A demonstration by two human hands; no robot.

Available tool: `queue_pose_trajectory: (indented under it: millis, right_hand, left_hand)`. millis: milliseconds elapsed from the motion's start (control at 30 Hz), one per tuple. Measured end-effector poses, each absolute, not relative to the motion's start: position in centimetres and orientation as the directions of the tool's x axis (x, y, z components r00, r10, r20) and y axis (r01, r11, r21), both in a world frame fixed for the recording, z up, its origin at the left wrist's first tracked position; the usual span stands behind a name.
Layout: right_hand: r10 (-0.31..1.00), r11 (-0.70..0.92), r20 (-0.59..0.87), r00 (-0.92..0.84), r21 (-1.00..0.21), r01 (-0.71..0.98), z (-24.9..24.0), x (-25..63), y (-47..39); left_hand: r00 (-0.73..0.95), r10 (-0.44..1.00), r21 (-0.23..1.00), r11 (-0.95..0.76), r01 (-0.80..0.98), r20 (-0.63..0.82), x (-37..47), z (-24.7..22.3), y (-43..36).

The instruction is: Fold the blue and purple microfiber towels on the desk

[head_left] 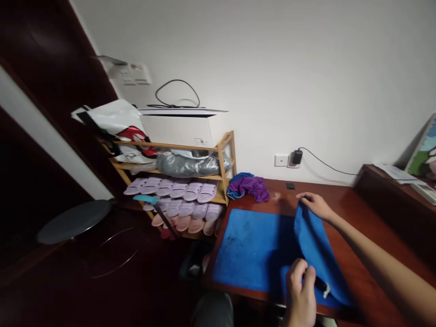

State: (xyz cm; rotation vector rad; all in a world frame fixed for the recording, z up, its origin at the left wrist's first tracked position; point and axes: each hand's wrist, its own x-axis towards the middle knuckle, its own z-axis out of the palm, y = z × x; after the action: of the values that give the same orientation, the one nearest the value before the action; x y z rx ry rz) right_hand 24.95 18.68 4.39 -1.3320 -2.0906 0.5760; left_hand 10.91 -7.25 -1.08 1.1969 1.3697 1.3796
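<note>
A blue cloth [250, 247] lies flat over the left part of the wooden desk, with dark smudges on its upper area. Its right side is lifted and folded up. At the far edge, my right hand [315, 205] pinches the raised part between thumb and fingers. Closer to me, my left hand [301, 295] is closed at the cloth's near side, thumb against fingers; the grip itself is partly hidden. Just right of that hand, a small dark item [320, 284] with a white cord end [326, 290] rests against the cloth.
A crumpled purple and blue cloth [250, 187] sits at the desk's back left. Left of the desk stands a wooden rack [223, 170] with several slippers [185, 190] and a white box [180, 129]. A black charger [297, 156] is plugged into the wall. A round stool [73, 220] stands far left.
</note>
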Motion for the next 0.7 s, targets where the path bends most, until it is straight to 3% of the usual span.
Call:
queue_pose_trajectory:
  millis: [133, 267, 433, 567, 700]
  right_hand:
    - [0.813, 0.561, 0.191, -0.550, -0.510, 0.653, 6.9, 14.7, 18.8]
    - [0.694, 0.678, 0.106, -0.712, -0.428, 0.598, 6.2, 5.3, 19.6]
    - [0.606, 0.759, 0.018, -0.796, -0.312, 0.571, 2.8, -1.3, 20.0]
    - [0.595, 0.771, -0.010, -0.803, -0.275, 0.574, 0.1, -2.5, 20.2]
    - [0.561, 0.776, -0.028, -0.827, -0.331, 0.538, -1.8, -3.1, 20.7]
  left_hand:
    - [-0.398, 0.891, 0.971, -0.158, 0.177, 0.218, 3.5, -2.6, -9.5]
    - [-0.576, 0.735, 0.898, -0.103, 0.428, 0.359, -4.0, -6.3, -11.5]
    - [-0.574, 0.649, 0.643, 0.167, 0.747, 0.499, -9.6, -9.5, -12.6]
    - [-0.576, 0.644, 0.492, 0.334, 0.804, 0.503, -9.7, -9.8, -12.2]
    - [-0.573, 0.606, 0.447, 0.366, 0.816, 0.552, -9.4, -10.1, -12.0]
